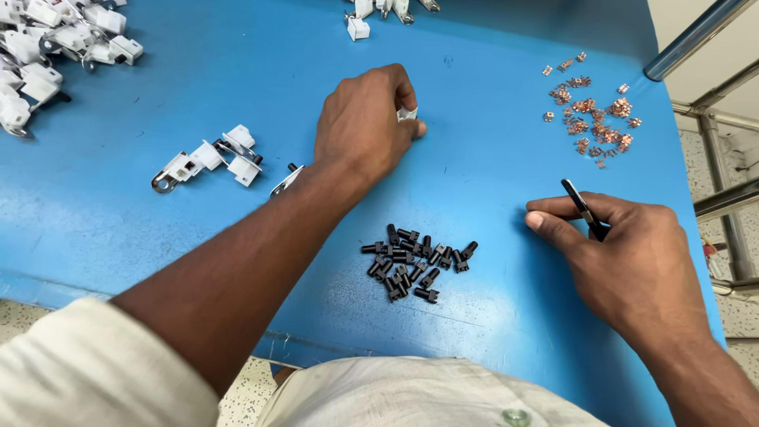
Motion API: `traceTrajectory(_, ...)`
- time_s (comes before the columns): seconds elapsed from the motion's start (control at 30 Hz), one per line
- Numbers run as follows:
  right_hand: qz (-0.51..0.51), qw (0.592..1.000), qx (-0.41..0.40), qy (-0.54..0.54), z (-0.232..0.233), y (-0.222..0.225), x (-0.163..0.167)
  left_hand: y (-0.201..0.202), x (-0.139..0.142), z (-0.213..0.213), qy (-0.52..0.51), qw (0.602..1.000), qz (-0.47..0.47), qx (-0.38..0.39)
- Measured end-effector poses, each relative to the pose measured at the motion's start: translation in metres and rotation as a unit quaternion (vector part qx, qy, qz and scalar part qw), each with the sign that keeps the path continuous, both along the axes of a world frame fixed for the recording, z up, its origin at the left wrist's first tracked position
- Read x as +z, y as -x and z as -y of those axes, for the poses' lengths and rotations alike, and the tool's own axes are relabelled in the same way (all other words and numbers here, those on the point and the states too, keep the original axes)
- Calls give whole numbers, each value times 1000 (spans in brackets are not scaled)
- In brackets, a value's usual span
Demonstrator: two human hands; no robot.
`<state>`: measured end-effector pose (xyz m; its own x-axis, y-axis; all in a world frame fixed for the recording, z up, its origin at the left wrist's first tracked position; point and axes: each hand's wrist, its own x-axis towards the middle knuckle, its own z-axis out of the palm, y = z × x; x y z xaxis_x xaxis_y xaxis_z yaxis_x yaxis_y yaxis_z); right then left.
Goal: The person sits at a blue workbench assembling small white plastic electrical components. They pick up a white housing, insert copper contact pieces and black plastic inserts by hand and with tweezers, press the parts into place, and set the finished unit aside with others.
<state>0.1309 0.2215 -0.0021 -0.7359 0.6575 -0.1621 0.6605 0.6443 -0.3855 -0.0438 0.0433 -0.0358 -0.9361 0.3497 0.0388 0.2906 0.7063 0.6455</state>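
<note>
**Left hand on a white part, right hand holding tweezers**

We have our left hand [365, 119] stretched out to mid-table, fingers curled tight around a small white plastic part [406, 114]; only a corner of it shows past the fingertips, pressed against the blue table [490, 190]. Our right hand [624, 249] rests on the table near the right edge, pinching thin black tweezers [583, 207] between thumb and forefinger, tip pointing away from us. We can't tell if anything sits in the tweezer tips.

Step, as we judge it: pick-up of one white housing, with the tweezers idle.

Around us:
- pile of small black pins [415, 261] between the two hands, close to our body
- scatter of copper contacts [594, 115] far right, beyond the tweezers
- cluster of white parts with metal clips [209, 158] just left of our left forearm, one loose clip [285, 180] touching or just beside the arm
- heap of white assemblies [55, 47] at the far left corner, a few more [379, 12] at the top edge

The left forearm crosses low by the loose clip, so a sweep could knock it. The black pile lies clear of both hands.
</note>
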Motion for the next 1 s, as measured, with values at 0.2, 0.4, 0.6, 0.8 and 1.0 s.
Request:
traceTrajectory(0.2, 16, 1000, -5, 6, -10, 1, -2, -15, 18, -13, -166, 986, -13, -26)
traceTrajectory(0.4, -256, 942, 49, 211, 1, 1, 22, -86, 33, 3, -236, 969, 23, -72)
traceTrajectory(0.6, -284, 941, 117, 141, 23, 6, 39, -111, 55, 12, -295, 948, 98, -62)
traceTrajectory(0.8, -250, 952, 135, 112, 33, 5, 41, -117, 52, 11, -317, 945, 29, -80)
traceTrajectory(1.0, -216, 935, 72, 272, -9, 1, 11, -113, 45, 13, -288, 951, 103, -39)
